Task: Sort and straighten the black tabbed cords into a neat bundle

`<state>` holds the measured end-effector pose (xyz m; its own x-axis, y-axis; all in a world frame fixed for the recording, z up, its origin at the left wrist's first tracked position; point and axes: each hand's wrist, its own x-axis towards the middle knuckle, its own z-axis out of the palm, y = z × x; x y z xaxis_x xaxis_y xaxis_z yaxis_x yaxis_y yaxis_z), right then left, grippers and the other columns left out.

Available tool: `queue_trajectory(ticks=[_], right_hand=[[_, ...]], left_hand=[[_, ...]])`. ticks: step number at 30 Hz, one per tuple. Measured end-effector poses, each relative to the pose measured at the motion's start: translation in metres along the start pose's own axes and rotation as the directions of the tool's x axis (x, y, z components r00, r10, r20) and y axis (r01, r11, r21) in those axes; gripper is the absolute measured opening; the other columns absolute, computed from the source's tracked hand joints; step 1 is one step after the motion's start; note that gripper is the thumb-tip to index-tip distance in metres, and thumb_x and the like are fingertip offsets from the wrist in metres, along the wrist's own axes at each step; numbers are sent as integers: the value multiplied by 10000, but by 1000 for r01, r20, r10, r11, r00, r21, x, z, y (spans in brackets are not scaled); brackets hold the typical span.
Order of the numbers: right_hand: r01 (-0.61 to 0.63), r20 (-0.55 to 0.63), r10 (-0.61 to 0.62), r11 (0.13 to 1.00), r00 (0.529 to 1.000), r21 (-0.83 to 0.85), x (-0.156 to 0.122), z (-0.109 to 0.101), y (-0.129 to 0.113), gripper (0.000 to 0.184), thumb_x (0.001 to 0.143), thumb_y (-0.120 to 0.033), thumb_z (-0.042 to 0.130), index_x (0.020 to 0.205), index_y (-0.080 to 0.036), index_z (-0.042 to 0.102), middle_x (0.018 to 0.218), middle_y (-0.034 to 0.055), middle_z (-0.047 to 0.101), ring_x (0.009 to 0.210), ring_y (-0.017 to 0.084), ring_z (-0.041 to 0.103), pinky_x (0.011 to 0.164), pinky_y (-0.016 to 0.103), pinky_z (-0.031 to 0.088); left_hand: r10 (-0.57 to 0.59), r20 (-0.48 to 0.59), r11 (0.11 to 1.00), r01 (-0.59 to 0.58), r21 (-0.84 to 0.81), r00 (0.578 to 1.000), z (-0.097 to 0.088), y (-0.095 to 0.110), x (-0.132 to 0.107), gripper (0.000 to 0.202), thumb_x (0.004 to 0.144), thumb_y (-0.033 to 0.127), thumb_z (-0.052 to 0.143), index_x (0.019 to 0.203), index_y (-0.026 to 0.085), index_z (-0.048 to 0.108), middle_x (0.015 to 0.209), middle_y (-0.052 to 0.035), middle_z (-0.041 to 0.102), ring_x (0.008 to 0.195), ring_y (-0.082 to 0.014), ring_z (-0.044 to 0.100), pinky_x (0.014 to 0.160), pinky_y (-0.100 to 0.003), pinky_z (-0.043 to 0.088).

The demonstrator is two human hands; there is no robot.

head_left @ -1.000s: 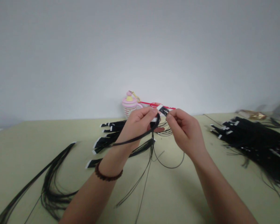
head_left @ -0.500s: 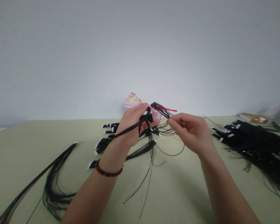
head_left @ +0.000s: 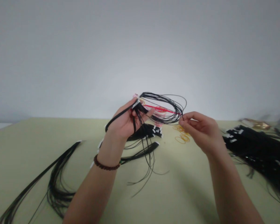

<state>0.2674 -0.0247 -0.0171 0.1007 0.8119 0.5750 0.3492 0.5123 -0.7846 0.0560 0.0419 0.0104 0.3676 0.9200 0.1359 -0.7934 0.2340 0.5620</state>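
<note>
My left hand (head_left: 123, 123) is closed around one end of a bundle of thin black cables (head_left: 162, 95), near its white connector ends. The bundle is held up above the table, bent into a wide loop, with loose strands hanging below the left palm. At the loop's right side, my right hand (head_left: 198, 129) pinches the cables between thumb and forefinger. A red stick-like thing (head_left: 162, 109) shows through the loop; what it belongs to is partly covered.
Several yellow rubber bands (head_left: 183, 138) lie behind the right hand. More black cable bundles (head_left: 146, 132) rest behind the left wrist, a long one (head_left: 58, 165) at left, and a large black pile (head_left: 259, 149) at right. A plain wall rises behind the table (head_left: 177, 186).
My right hand has moved right, away from the left, and the cable loop between them is wider. The left hand has shifted left and turned more palm-up. Rubber bands have come into view.
</note>
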Motion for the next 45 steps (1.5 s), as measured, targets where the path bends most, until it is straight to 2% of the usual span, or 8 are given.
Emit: queue_trajectory(ticks=[3, 6, 9, 14, 22, 25, 37, 45], right_hand=[[-21, -144, 15, 999, 989, -39, 4, -8, 6, 155, 754, -294, 671, 800, -182, 576, 582, -32, 523, 475, 69, 498, 400, 172, 340], [-18, -188, -1, 995, 982, -101, 8, -13, 10, 161, 762, -308, 663, 813, -181, 577, 553, -22, 544, 452, 77, 495, 380, 180, 337], [-33, -185, 14, 994, 983, -104, 9, -14, 10, 206, 731, -319, 687, 817, -176, 567, 613, -14, 559, 462, 82, 526, 386, 188, 367], [64, -329, -127, 979, 936, -195, -1, 0, -5, 212, 718, -270, 701, 794, -189, 520, 585, -48, 507, 441, 65, 466, 394, 188, 346], [186, 156, -152, 954, 976, -234, -21, 40, -20, 194, 862, -278, 534, 764, -166, 659, 609, -3, 604, 558, 92, 535, 517, 209, 410], [149, 151, -120, 970, 981, -192, -21, 43, -19, 209, 854, -300, 545, 746, -158, 653, 606, -5, 592, 544, 87, 512, 505, 209, 395], [-137, 261, 75, 964, 962, 228, -21, 49, -23, 183, 829, -298, 544, 873, -141, 627, 504, -34, 574, 377, 58, 471, 376, 168, 385], [-46, 77, 36, 991, 996, 123, -22, 52, -20, 141, 787, -273, 581, 727, -149, 611, 393, -75, 439, 339, 48, 390, 356, 161, 301]], left_hand=[[-145, 40, 988, 143, 63, 989, 2, -1, -3, 149, 843, 198, 547, 706, 152, 580, 520, 29, 602, 520, -117, 618, 735, -450, 569], [-242, 42, 967, 238, 88, 969, 3, -1, -4, 187, 859, 221, 529, 703, 134, 583, 570, -6, 637, 489, -103, 612, 660, -340, 585], [-139, -23, 988, 140, 63, 990, 4, -3, -3, 216, 868, 182, 511, 664, 131, 561, 533, 8, 606, 444, -63, 581, 642, -233, 574], [102, -42, 987, -95, 133, 994, 5, -16, 0, 131, 836, 154, 561, 706, 140, 551, 521, 65, 553, 351, -2, 438, 777, -329, 575], [43, 110, 965, -69, 252, 993, 11, -35, -6, 162, 782, 276, 640, 740, 154, 542, 586, 56, 544, 362, 5, 429, 444, -129, 485], [37, 137, 959, -73, 272, 990, 13, -41, -7, 168, 789, 313, 624, 749, 169, 548, 637, 39, 579, 379, -15, 480, 364, -113, 407], [171, 204, 947, -218, 238, 964, 17, -51, -8, 192, 826, 285, 562, 678, 163, 558, 603, 33, 577, 536, -74, 577, 749, -327, 566], [300, 292, 794, -407, 452, 908, 9, -56, -6, 245, 814, 357, 586, 664, 167, 623, 630, 25, 576, 466, -34, 459, 560, -165, 470]])
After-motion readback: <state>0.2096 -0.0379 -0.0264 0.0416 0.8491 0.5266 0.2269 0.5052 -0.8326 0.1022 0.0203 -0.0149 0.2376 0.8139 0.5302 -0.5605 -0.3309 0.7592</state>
